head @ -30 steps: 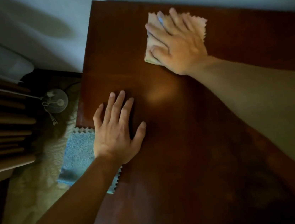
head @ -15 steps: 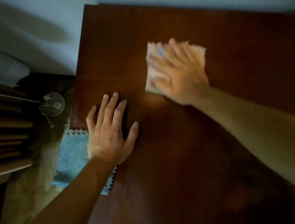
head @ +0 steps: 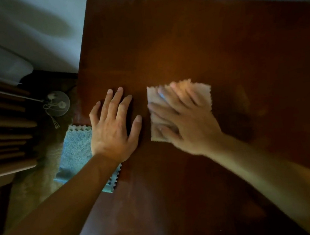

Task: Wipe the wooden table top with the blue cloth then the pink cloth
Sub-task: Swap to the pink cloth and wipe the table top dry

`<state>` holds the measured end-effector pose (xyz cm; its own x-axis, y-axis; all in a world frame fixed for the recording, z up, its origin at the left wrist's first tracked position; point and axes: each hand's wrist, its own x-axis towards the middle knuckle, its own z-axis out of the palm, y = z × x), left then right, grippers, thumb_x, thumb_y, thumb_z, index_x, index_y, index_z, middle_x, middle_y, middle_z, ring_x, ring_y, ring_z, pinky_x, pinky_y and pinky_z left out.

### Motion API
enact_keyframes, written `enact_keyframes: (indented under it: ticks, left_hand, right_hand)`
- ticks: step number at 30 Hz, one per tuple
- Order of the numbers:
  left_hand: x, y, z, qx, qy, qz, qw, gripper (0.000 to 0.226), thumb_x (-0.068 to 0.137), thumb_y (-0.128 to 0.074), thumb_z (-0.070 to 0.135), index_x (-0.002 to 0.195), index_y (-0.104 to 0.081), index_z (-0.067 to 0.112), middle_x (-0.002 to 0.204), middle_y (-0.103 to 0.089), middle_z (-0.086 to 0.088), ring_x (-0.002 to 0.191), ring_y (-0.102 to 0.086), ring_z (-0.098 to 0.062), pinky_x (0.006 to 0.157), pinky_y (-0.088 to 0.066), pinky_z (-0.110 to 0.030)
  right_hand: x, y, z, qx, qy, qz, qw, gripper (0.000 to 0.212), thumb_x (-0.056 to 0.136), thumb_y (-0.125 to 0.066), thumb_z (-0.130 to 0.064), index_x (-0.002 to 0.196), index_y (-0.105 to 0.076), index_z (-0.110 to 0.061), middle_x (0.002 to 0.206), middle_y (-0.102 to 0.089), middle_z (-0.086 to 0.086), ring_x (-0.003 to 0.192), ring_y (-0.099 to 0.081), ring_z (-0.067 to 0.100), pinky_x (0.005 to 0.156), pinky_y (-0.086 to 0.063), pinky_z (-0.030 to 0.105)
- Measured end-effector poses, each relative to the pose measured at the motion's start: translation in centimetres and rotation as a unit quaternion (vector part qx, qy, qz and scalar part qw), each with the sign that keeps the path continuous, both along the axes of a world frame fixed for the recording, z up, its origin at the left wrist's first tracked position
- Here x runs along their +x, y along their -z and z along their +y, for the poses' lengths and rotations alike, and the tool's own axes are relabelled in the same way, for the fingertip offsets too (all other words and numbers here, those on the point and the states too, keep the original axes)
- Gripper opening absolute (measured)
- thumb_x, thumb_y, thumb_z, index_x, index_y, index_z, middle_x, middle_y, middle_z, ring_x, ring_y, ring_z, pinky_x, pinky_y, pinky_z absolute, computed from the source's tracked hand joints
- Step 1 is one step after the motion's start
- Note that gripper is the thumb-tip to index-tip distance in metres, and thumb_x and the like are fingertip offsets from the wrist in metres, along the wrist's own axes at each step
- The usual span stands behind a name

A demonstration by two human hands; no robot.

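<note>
Now the right hand (head: 185,119) lies flat on the pink cloth (head: 180,110), fingers spread and pressing it against the wooden surface (head: 179,36). Just to its left, the left hand (head: 112,130) rests palm down on the bare wood, fingers straight and slightly apart, holding nothing. Under that wrist, at the surface's left edge, the blue cloth (head: 76,150) hangs partly over the side, so the blue pass looks done and the pink pass is the step in hand.

To do it well, I would keep the palm and all the fingers on the cloth so it stays flat and does not bunch, press evenly, and run overlapping strokes out to the edges and the far corners. The bracing hand should shift aside so the wood beneath it gets wiped too, and the blue cloth deserves care, since a nudge could send it off the edge.

Motion blur smears the right hand and the cloth's folds. The dim light hides any dust or streaks, the surface's right side is cut off, and the round object (head: 57,104) on the floor to the left is unclear.
</note>
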<state>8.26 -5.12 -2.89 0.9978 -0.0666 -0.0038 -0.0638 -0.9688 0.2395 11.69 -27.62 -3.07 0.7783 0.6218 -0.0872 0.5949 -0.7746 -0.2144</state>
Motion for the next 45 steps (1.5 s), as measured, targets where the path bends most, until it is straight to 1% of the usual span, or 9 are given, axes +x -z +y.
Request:
enact_keyframes:
  ticks: [6, 14, 19, 26, 33, 36, 40, 43, 45]
  left_hand:
    - [0.0, 0.3, 0.2, -0.010, 0.001, -0.019, 1.000, 0.059, 0.103, -0.025, 0.054, 0.147, -0.039, 0.018, 0.159, -0.034, -0.006, 0.152, -0.020, -0.023, 0.121, -0.014, -0.047]
    - [-0.1, -0.2, 0.3, -0.045, -0.001, -0.016, 0.999, 0.058, 0.102, -0.028, 0.051, 0.147, -0.042, 0.017, 0.158, -0.036, -0.004, 0.152, -0.020, -0.022, 0.121, -0.010, -0.044]
    - [-0.3, -0.5, 0.3, -0.064, 0.008, -0.022, 0.998, 0.058, 0.099, -0.032, 0.051, 0.144, -0.045, 0.017, 0.156, -0.039, -0.005, 0.151, -0.022, -0.023, 0.121, -0.013, -0.046]
    - [-0.5, -0.7, 0.3, -0.058, 0.042, -0.036, 0.997, 0.055, 0.098, -0.035, 0.049, 0.140, -0.049, 0.017, 0.152, -0.044, -0.004, 0.147, -0.030, -0.022, 0.119, -0.015, -0.046]
    - [-1.2, -0.7, 0.2, -0.076, 0.048, -0.054, 0.995, 0.046, 0.099, -0.039, 0.041, 0.139, -0.049, 0.019, 0.153, -0.041, -0.004, 0.146, -0.028, -0.021, 0.118, -0.017, -0.048]
    - [-2.3, -1.0, -0.8, -0.077, 0.116, -0.058, 0.988, 0.045, 0.097, -0.047, 0.035, 0.136, -0.051, 0.015, 0.152, -0.042, -0.008, 0.146, -0.030, -0.024, 0.117, -0.018, -0.049]
    - [-3.4, -1.2, -4.4, -0.079, 0.192, -0.037, 0.978, 0.047, 0.097, -0.045, 0.036, 0.138, -0.051, 0.014, 0.156, -0.038, -0.009, 0.150, -0.023, -0.025, 0.119, -0.013, -0.049]
    - [-3.4, -1.0, -6.7, -0.052, 0.188, 0.007, 0.981, 0.053, 0.099, -0.036, 0.041, 0.146, -0.042, 0.017, 0.162, -0.027, -0.008, 0.153, -0.013, -0.024, 0.120, -0.009, -0.051]
    - [-3.5, -0.4, -7.0, -0.022, 0.182, 0.023, 0.983, 0.057, 0.101, -0.029, 0.044, 0.152, -0.034, 0.020, 0.165, -0.020, -0.006, 0.154, -0.007, -0.024, 0.121, -0.006, -0.052]
  right_hand:
    - [4.7, 0.3, 0.8, 0.029, 0.083, -0.047, 0.995, 0.052, 0.107, -0.031, -0.048, 0.156, -0.038, -0.033, 0.168, -0.026, 0.006, 0.156, -0.016, 0.031, 0.127, -0.010, 0.049]
    - [-16.3, 0.0, 4.0, 0.036, 0.061, 0.010, 0.997, 0.057, 0.104, -0.035, -0.052, 0.158, -0.034, -0.033, 0.170, -0.019, 0.007, 0.157, -0.012, 0.035, 0.123, -0.017, 0.058]
    - [-14.5, 0.1, 2.8, 0.004, 0.000, -0.004, 1.000, 0.058, 0.105, -0.031, -0.055, 0.158, -0.034, -0.033, 0.169, -0.022, 0.007, 0.156, -0.015, 0.033, 0.123, -0.021, 0.058]
    - [-12.2, 0.4, 7.5, 0.000, 0.242, -0.055, 0.969, 0.061, 0.106, -0.027, -0.053, 0.160, -0.030, -0.026, 0.168, -0.024, 0.007, 0.157, -0.015, 0.030, 0.124, -0.016, 0.055]
    - [-24.4, 0.5, 8.3, 0.041, 0.207, -0.015, 0.977, 0.056, 0.103, -0.040, -0.052, 0.156, -0.040, -0.032, 0.169, -0.023, 0.005, 0.157, -0.014, 0.030, 0.123, -0.020, 0.056]
    - [-23.6, 0.4, 1.3, 0.018, 0.325, -0.019, 0.945, 0.054, 0.103, -0.039, -0.052, 0.151, -0.048, -0.029, 0.164, -0.035, 0.009, 0.154, -0.024, 0.033, 0.122, -0.022, 0.056]
    - [-22.7, -0.5, -4.7, -0.030, 0.463, 0.008, 0.886, 0.062, 0.103, -0.027, -0.054, 0.157, -0.038, -0.024, 0.166, -0.026, 0.014, 0.154, -0.019, 0.038, 0.121, -0.020, 0.058]
    - [-23.0, -0.3, 0.0, -0.002, 0.485, -0.023, 0.874, 0.061, 0.102, -0.033, -0.055, 0.154, -0.045, -0.024, 0.163, -0.035, 0.014, 0.151, -0.027, 0.039, 0.120, -0.023, 0.059]
    - [-24.2, -0.1, 5.2, 0.038, 0.434, -0.033, 0.900, 0.058, 0.099, -0.044, -0.055, 0.151, -0.049, -0.029, 0.161, -0.039, 0.009, 0.151, -0.030, 0.036, 0.121, -0.022, 0.057]
